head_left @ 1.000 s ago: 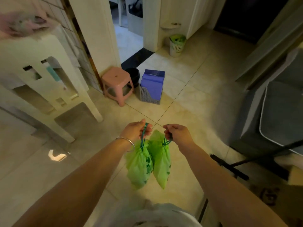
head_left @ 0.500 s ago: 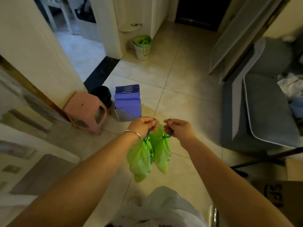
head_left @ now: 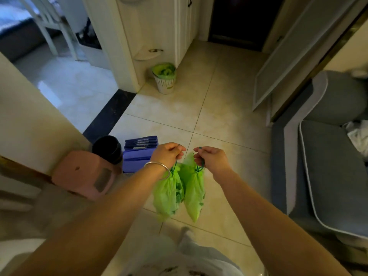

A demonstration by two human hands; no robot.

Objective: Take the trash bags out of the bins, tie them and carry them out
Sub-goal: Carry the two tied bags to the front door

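Two small green trash bags hang in front of me, drawn shut at the neck by dark green strings. My left hand [head_left: 168,155], with a silver bangle on the wrist, grips the string of the left bag [head_left: 166,193]. My right hand [head_left: 212,159] grips the string of the right bag [head_left: 194,194]. The bags touch each other above the tiled floor. Farther ahead, a white slotted bin [head_left: 165,82] lined with a green bag [head_left: 164,70] stands by the white cabinet corner.
A pink stool [head_left: 85,174], a black bin [head_left: 107,148] and a purple folded item in a mesh basket [head_left: 139,154] stand at my left by the wall. A grey sofa [head_left: 328,156] fills the right. A white framed panel [head_left: 288,62] leans on the right wall. A dark doorway [head_left: 239,20] lies ahead.
My view has turned and advanced toward the hallway; the stool and purple basket slid left and nearer, the white bin came closer. Both hands still hold the bags in front.
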